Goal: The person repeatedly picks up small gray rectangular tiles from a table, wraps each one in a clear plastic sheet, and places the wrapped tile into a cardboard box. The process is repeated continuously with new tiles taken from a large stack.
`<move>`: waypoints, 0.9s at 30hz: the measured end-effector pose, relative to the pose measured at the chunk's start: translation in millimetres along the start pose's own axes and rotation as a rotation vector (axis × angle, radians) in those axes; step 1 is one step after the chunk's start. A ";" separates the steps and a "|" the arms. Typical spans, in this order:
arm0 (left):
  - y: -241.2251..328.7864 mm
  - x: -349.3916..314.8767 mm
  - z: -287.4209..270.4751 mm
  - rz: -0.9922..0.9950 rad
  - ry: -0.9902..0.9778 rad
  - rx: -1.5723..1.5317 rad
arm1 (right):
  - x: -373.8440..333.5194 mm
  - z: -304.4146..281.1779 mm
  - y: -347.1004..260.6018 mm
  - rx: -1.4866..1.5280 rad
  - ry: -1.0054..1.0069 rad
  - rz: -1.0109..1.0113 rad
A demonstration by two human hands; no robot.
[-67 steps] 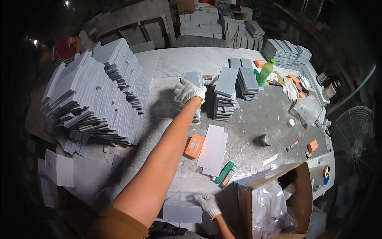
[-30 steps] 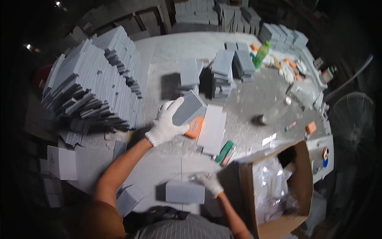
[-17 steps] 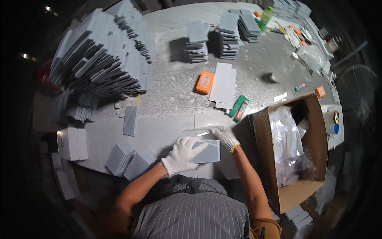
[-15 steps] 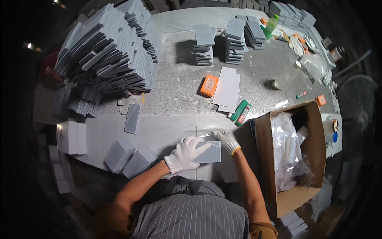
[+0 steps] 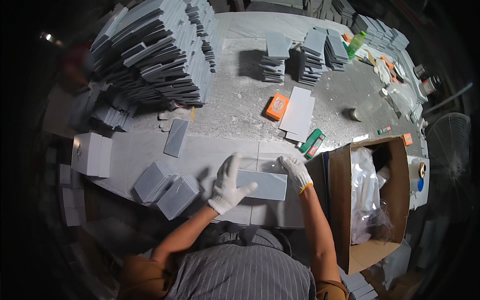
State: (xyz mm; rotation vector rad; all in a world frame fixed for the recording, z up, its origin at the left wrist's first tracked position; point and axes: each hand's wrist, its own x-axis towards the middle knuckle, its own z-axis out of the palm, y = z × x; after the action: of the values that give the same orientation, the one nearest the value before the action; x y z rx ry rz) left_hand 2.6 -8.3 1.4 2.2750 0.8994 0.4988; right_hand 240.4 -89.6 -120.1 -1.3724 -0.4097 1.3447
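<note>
A grey rectangular stone tile (image 5: 267, 185) lies lengthwise in front of me. My left hand (image 5: 229, 186), in a white knit glove, grips its left end, thumb across the face and fingers reaching past the far edge. Beyond the tile's far right corner is my right hand (image 5: 296, 171), also gloved, its fingertips pinched together. A faint glint, perhaps clear film, shows beside those fingertips; what they hold is too small to make out. Two small stacks of grey tiles (image 5: 178, 196) stand to the left, with a single tile (image 5: 176, 137) lying beyond them.
An open cardboard box (image 5: 341, 200) holding clear plastic stands at right. Farther off are an orange box (image 5: 277, 107), white sheets (image 5: 298, 112), a green box (image 5: 313, 142) and a clear bottle (image 5: 369, 106). Tall tile piles (image 5: 165, 55) rise at far left; white boxes (image 5: 91, 154) sit below.
My left hand has slid off the tile's top to its left end, baring more of the tile. The right hand stays pinched near the far corner. The whole view has shifted slightly.
</note>
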 end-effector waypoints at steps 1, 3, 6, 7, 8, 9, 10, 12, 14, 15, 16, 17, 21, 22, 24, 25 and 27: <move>-11.4 -7.7 6.9 -0.105 0.037 -0.141 | -4.6 4.5 -10.2 -0.049 0.007 -0.036; -38.1 -23.9 34.8 -0.294 0.104 -0.444 | -9.8 9.3 -24.9 -0.096 -0.027 -0.105; -44.5 -25.7 38.7 -0.349 -0.028 -0.428 | -5.1 25.8 -19.5 -0.020 0.035 -0.102; -45.4 -26.4 40.5 -0.380 -0.055 -0.437 | -10.4 24.1 -20.0 -0.051 0.073 -0.054; -45.4 -23.8 44.1 -0.383 -0.056 -0.457 | -11.0 20.1 -23.8 -0.062 0.078 -0.027; -42.5 -21.8 41.0 -0.389 -0.078 -0.443 | -10.1 26.3 -29.1 -0.058 0.072 -0.003; -37.3 -19.6 39.3 -0.396 -0.099 -0.429 | -9.8 22.8 -26.5 -0.055 0.054 -0.011; -36.1 -16.1 38.0 -0.387 -0.142 -0.422 | -10.4 13.8 -26.9 -0.056 0.009 -0.038; -40.7 -9.0 30.2 -0.460 -0.184 -0.445 | -14.9 18.0 -34.4 -0.023 -0.001 -0.096; -38.8 -6.1 26.8 -0.501 -0.209 -0.468 | -19.2 19.1 -40.2 -0.013 -0.001 -0.117; -53.9 -1.1 31.4 -0.515 -0.255 -0.579 | -21.5 17.1 -44.3 -0.016 -0.098 -0.217; -68.0 7.4 36.3 -0.529 -0.297 -0.691 | -22.5 12.5 -51.8 -0.120 -0.138 -0.232; -47.6 47.2 10.2 -0.530 -0.505 -0.913 | -77.3 27.8 -91.9 -0.402 -0.092 -0.308; -45.3 49.7 0.8 -0.523 -0.528 -0.884 | -88.4 26.5 -92.7 -0.647 -0.072 -0.476; -36.8 45.3 -16.4 -0.397 -0.555 -0.792 | -109.9 26.2 -86.5 -0.976 0.001 -0.793; -31.1 41.0 -25.7 -0.287 -0.546 -0.724 | -119.1 26.6 -79.2 -1.046 0.022 -0.848; -11.8 31.8 -52.7 0.110 -0.487 -0.237 | -137.6 29.1 -67.3 -1.187 0.063 -0.957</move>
State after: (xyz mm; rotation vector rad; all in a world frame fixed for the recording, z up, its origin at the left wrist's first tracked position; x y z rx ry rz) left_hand -9.6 43.0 35.3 2.0963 0.4481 0.0773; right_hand 204.4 -169.5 8.8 -1.7161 -1.7364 0.1586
